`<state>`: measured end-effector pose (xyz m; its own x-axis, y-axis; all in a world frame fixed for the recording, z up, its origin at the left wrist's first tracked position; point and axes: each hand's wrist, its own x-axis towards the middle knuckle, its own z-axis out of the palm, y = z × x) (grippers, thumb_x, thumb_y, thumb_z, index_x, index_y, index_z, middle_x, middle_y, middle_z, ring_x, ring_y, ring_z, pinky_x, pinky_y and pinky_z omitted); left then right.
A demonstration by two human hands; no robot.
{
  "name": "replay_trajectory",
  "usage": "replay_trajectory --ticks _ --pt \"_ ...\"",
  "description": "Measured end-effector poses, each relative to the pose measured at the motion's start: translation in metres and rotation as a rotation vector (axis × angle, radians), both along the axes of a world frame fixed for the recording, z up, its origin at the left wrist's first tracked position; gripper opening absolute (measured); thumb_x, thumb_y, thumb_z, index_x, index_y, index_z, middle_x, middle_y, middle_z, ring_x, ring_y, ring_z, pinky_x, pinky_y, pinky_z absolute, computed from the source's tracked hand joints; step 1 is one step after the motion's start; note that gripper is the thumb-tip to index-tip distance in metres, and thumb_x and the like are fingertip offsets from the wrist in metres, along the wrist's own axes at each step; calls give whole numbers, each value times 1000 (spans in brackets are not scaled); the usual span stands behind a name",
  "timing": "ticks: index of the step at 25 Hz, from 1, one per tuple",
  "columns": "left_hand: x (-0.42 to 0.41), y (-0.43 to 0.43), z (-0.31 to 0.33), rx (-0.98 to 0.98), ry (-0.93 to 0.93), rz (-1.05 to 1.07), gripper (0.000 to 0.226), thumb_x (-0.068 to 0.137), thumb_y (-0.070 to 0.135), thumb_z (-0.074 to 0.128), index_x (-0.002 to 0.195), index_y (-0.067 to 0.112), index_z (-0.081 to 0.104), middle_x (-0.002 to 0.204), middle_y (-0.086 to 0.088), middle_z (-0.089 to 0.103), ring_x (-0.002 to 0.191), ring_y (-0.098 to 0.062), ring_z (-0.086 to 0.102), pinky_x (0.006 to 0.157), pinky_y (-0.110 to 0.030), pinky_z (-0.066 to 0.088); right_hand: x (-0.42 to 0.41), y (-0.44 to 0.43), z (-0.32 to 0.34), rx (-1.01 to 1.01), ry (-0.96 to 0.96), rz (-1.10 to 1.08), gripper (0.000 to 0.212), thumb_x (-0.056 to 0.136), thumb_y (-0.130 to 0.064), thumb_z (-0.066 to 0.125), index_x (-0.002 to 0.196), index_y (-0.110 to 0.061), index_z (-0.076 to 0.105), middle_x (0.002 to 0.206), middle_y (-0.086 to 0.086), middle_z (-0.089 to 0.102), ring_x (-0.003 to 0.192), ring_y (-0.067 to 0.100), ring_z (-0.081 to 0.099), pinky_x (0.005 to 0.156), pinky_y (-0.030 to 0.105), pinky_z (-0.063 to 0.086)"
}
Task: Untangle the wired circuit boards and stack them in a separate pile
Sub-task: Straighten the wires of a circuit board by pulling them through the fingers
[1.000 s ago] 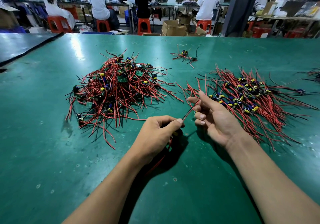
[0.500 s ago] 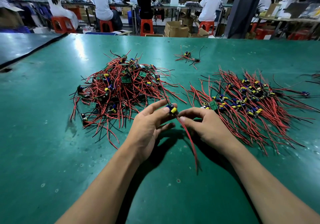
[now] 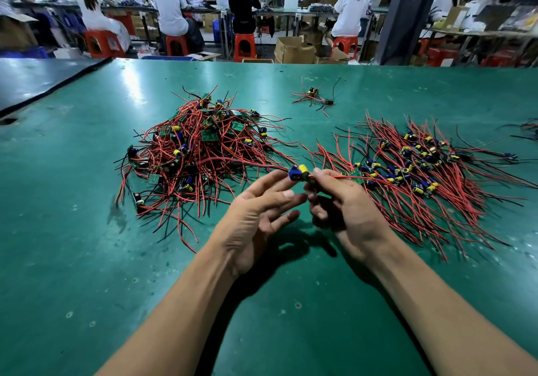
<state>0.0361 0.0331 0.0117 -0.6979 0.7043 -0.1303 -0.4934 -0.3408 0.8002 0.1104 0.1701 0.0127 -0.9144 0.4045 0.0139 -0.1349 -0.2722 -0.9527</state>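
Your right hand (image 3: 346, 209) pinches small circuit board (image 3: 300, 172) at fingertips, blue and yellow parts up, above green table (image 3: 87, 259). Your left hand (image 3: 256, 215): fingers straight, spread, gripping nothing; index tip against board's left end. Red wire runs from board left into tangled pile (image 3: 198, 154). Sorted pile (image 3: 422, 168) lies just beside right hand. Small cluster (image 3: 314, 97) sits farther back, apart.
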Motion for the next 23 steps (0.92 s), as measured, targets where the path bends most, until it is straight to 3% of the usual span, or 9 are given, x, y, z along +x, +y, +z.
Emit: replay_trajectory --ticks 3,5,8,10,13,17,20,23 --pt "1 -2 1 -26 -130 -89 23 71 16 69 93 10 72 80 -4 72 59 -17 68 54 -24 57 5 7 2 -37 -72 172 17 84 -33 70 70 -25 68 68 -3 56 49 6 44 48 20 28" --pt "2 -2 2 -93 -100 -174 21 75 30 71 79 11 75 74 -5 69 55 -17 66 51 -24 56 7 9 0 -20 -134 224 16 77 -34 79 74 -22 68 74 4 56 56 13 47 55 26 34" --pt "3 -1 0 -132 2 -203 29 74 33 70 89 8 66 76 -7 70 59 -18 68 54 -25 56 6 10 -1 17 -156 191 20 77 -28 82 74 -20 64 77 13 49 56 15 46 53 23 35" --pt "5 0 -2 -90 19 -181 29 74 28 72 94 9 60 80 -9 69 61 -20 68 56 -27 56 4 11 0 51 -150 171 19 75 -28 81 74 -19 65 72 8 53 53 10 49 49 18 38" --pt "6 2 -7 -64 18 -122 27 71 23 75 88 10 59 84 -14 68 63 -22 66 57 -29 59 2 13 -3 34 -130 165 17 72 -29 83 77 -19 71 74 5 63 61 12 56 57 23 43" --pt "7 4 -8 -72 54 -114 22 69 18 76 83 11 60 78 -12 70 61 -18 64 60 -26 57 2 16 -5 21 -139 172 29 64 -35 84 85 -17 76 80 6 71 70 20 62 74 33 49" --pt "7 4 -9 -154 146 -128 17 78 14 72 91 8 63 77 -9 68 61 -17 63 59 -26 55 5 16 -9 25 -128 206 29 73 -30 82 94 -11 77 91 11 73 82 27 67 91 52 51" --pt "9 6 -10 -181 197 -116 5 89 7 63 93 8 66 75 -8 69 58 -15 65 59 -26 55 7 13 -9 67 -144 211 30 80 -27 78 102 -8 75 96 13 73 89 30 67 96 64 47"
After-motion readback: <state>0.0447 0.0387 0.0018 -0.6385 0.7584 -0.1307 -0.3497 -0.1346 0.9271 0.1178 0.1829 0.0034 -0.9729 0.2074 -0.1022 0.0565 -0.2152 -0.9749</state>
